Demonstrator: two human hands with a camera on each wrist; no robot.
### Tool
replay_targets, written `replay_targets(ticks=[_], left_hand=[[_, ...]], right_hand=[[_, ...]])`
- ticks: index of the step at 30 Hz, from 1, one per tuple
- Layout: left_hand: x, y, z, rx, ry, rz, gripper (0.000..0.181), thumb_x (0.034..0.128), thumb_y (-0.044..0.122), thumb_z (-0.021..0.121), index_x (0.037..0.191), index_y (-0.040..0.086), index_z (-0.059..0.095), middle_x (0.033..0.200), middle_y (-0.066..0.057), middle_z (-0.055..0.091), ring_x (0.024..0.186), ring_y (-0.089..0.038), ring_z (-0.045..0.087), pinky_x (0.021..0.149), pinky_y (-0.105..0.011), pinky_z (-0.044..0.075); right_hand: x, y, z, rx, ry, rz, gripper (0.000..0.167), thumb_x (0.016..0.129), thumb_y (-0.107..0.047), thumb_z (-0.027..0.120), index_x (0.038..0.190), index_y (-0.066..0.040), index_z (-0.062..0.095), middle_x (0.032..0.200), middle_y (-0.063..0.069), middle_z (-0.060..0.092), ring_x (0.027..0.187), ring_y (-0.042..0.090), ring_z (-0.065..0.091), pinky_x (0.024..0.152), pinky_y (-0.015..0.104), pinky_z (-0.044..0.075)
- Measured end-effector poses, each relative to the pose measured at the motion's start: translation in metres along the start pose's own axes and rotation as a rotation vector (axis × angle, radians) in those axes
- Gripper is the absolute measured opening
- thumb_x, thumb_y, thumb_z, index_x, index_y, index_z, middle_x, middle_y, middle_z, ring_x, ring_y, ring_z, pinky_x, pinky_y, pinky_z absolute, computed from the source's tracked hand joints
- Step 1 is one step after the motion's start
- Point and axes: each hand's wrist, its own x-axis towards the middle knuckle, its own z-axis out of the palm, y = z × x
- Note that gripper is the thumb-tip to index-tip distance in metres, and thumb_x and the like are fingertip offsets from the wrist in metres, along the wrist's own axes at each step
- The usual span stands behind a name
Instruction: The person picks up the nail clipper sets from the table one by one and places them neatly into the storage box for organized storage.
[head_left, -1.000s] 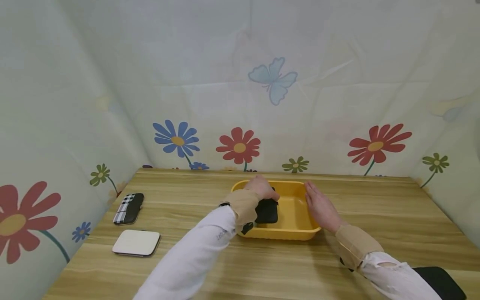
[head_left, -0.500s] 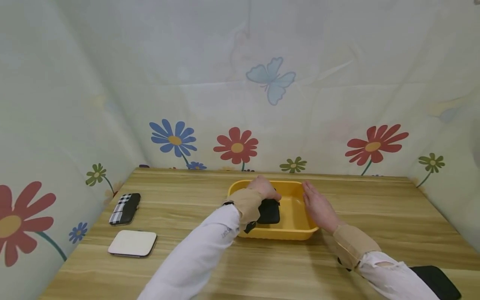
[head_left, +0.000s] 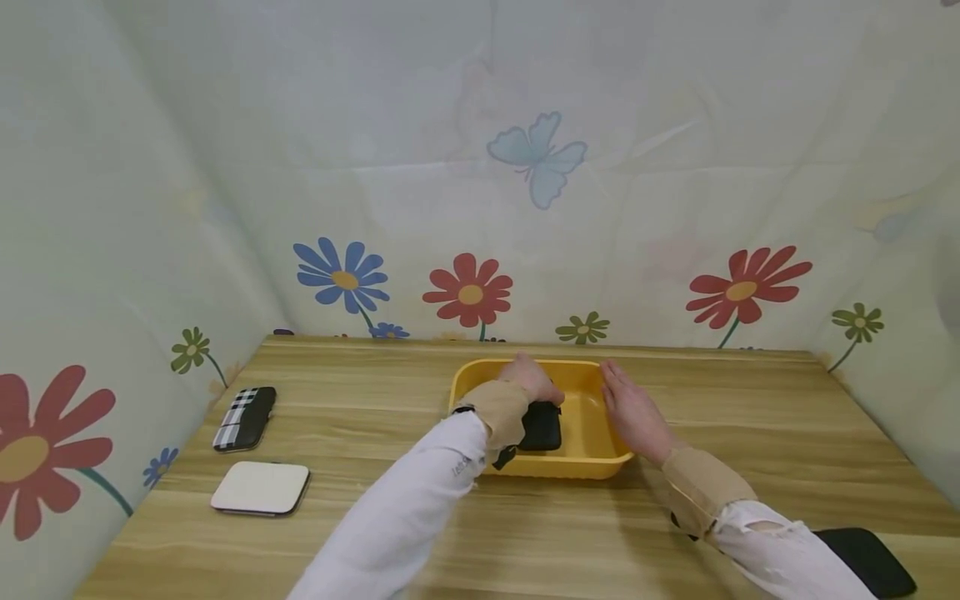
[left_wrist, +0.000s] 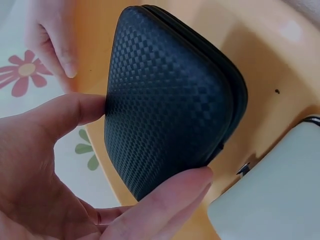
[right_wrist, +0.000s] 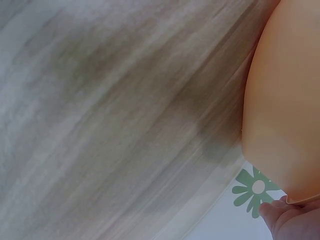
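My left hand (head_left: 531, 379) reaches into a yellow plastic tray (head_left: 600, 468) and pinches a black zip case (head_left: 542, 427) between thumb and fingers. Close up in the left wrist view, that case (left_wrist: 165, 105) has a checked woven texture, rounded corners and a seam along its edge, and it stands tilted. Beside it in the tray lies a pale zip case (left_wrist: 275, 185) with a small metal pull; in the head view my left arm hides it. My right hand (head_left: 637, 414), fingers straight, rests against the tray's right side.
On the table's left lie a black case with a plaid part (head_left: 246, 418) and, nearer, a white flat case (head_left: 261, 487). A black case (head_left: 866, 560) sits at the front right, partly behind my right sleeve. A flowered curtain (head_left: 645, 208) closes off the back.
The whole head view has shifted slightly, so the table things sit a little further left. Both hands keep their places at the tray, the left one still holding the black zip case.
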Motion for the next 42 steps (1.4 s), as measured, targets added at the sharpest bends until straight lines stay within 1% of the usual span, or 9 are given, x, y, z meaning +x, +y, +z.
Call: replay_targets(ticks=[4,12,16,19,21,27,32,37,42], left_hand=[[0.001,0.000,0.003,0.025,-0.004,-0.002,0.067,0.0712,0.039,0.067,0.120,0.001,0.041,0.106,-0.009,0.053,0.081,-0.017,0.053,0.072,-0.024,0.046],[0.005,-0.001,0.008,0.019,-0.009,-0.020,0.076,0.0715,0.039,0.067,0.127,0.000,0.035,0.120,-0.010,0.049,0.094,-0.020,0.054,0.080,-0.026,0.046],[0.006,-0.002,0.011,0.077,-0.008,-0.022,0.074,0.0717,0.042,0.066,0.126,0.001,0.038,0.117,-0.010,0.051,0.093,-0.019,0.054,0.079,-0.025,0.046],[0.007,-0.002,0.015,0.102,0.003,-0.042,0.069,0.0707,0.043,0.067,0.120,0.001,0.044,0.110,-0.009,0.055,0.091,-0.019,0.055,0.076,-0.025,0.047],[0.009,-0.001,0.018,0.121,0.002,-0.049,0.070,0.0707,0.044,0.067,0.120,0.000,0.043,0.110,-0.009,0.055,0.093,-0.019,0.055,0.077,-0.024,0.047],[0.018,-0.001,0.028,0.124,0.003,-0.067,0.075,0.0687,0.045,0.068,0.120,0.000,0.039,0.110,-0.012,0.055,0.096,-0.021,0.054,0.080,-0.025,0.046],[0.023,-0.001,0.029,0.153,0.003,-0.064,0.074,0.0685,0.046,0.068,0.119,-0.001,0.040,0.109,-0.011,0.055,0.094,-0.021,0.055,0.078,-0.026,0.047],[0.018,-0.001,0.024,0.144,-0.001,-0.065,0.071,0.0691,0.044,0.068,0.117,-0.001,0.042,0.104,-0.010,0.057,0.090,-0.019,0.056,0.074,-0.024,0.047],[0.006,-0.002,0.016,0.026,-0.033,-0.078,0.054,0.0711,0.038,0.068,0.107,0.002,0.050,0.095,-0.008,0.058,0.081,-0.018,0.055,0.072,-0.028,0.048]], right_hand=[[0.000,-0.001,0.000,-0.002,-0.001,0.002,0.043,0.094,-0.008,0.036,0.130,0.014,0.030,0.135,0.031,0.028,0.122,0.042,0.033,0.097,0.050,0.030],[0.001,-0.001,0.001,-0.002,0.008,-0.008,0.043,0.093,-0.008,0.037,0.129,0.014,0.031,0.135,0.031,0.029,0.122,0.041,0.034,0.097,0.050,0.031],[0.001,-0.002,0.001,0.001,0.015,-0.011,0.042,0.093,-0.008,0.037,0.129,0.014,0.032,0.135,0.031,0.030,0.122,0.041,0.034,0.097,0.050,0.031],[0.000,-0.003,0.001,0.002,0.016,-0.010,0.042,0.093,-0.008,0.037,0.129,0.014,0.032,0.134,0.031,0.031,0.122,0.041,0.035,0.097,0.050,0.031],[0.000,-0.004,0.001,0.000,0.016,-0.007,0.042,0.093,-0.008,0.037,0.129,0.014,0.032,0.134,0.031,0.031,0.122,0.041,0.034,0.098,0.050,0.030],[0.000,-0.004,0.001,-0.003,0.010,0.002,0.043,0.094,-0.009,0.036,0.129,0.014,0.031,0.135,0.031,0.030,0.123,0.041,0.034,0.098,0.050,0.030],[0.000,-0.004,0.001,-0.004,0.015,0.003,0.042,0.094,-0.009,0.037,0.129,0.014,0.032,0.135,0.031,0.030,0.123,0.041,0.034,0.098,0.050,0.030],[0.000,-0.003,0.002,-0.008,0.040,-0.021,0.041,0.093,-0.006,0.038,0.127,0.016,0.034,0.133,0.032,0.032,0.121,0.042,0.035,0.097,0.050,0.032],[-0.001,-0.003,0.001,-0.004,0.046,-0.028,0.040,0.092,-0.005,0.039,0.126,0.016,0.035,0.132,0.033,0.032,0.121,0.042,0.036,0.096,0.050,0.032]])
